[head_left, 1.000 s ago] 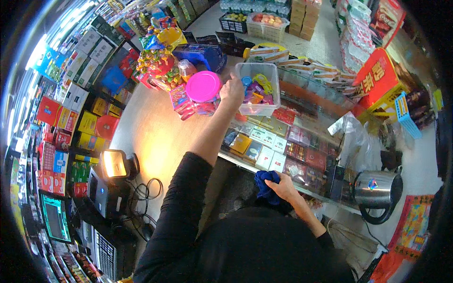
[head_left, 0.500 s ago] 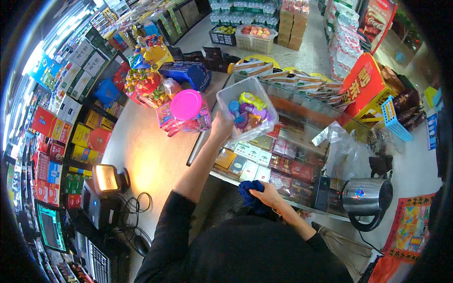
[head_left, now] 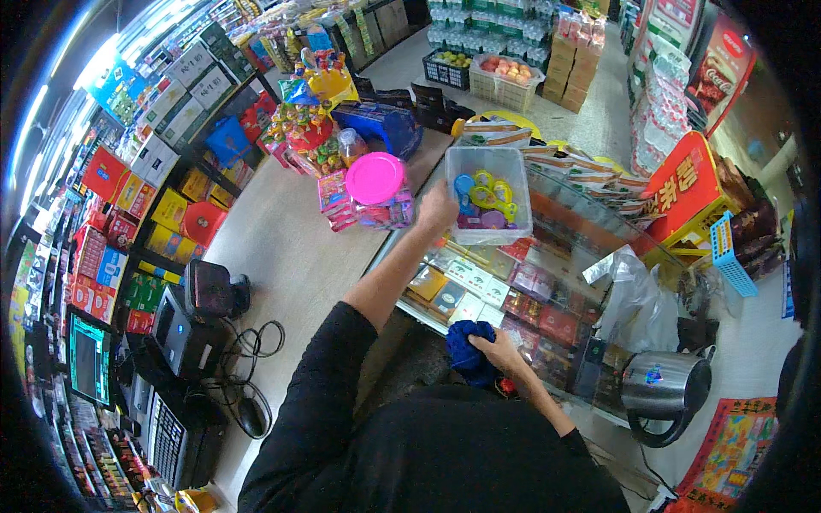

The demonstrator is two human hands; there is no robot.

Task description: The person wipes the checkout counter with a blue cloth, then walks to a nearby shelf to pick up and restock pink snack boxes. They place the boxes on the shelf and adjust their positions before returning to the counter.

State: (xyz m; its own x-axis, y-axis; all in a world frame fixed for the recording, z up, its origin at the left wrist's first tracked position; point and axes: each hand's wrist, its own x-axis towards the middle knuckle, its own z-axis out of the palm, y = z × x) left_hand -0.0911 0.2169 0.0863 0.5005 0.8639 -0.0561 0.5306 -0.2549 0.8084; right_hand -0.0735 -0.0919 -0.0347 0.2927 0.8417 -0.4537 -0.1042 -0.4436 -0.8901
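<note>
My left hand (head_left: pixel 439 208) is closed on the left wall of a clear plastic tub (head_left: pixel 523 192). Small toy-like pieces in yellow, blue and purple (head_left: pixel 489 195) lie in the tub. It is over the glass display counter (head_left: pixel 560 248); whether its base touches the glass I cannot tell. Close to my body, at the counter's near edge, my right hand (head_left: pixel 500 352) grips a crumpled dark blue cloth (head_left: pixel 469 350). Left of the tub stands a container with a pink round lid (head_left: pixel 375 179), among pink packets.
Candy stands (head_left: pixel 312 128) occupy the far end of the wooden counter (head_left: pixel 286 235). Flat packs line the display's far edge. A plastic bag (head_left: pixel 637 299) and a steel kettle (head_left: pixel 665 382) are at right. Cables, a black scanner (head_left: pixel 215 289) and a keyboard (head_left: pixel 167 440) sit at left.
The tub has gone from tilted to nearly level, with my left hand still on it. The scanner's light has gone dark. My right hand keeps hold of the cloth; the view has shifted.
</note>
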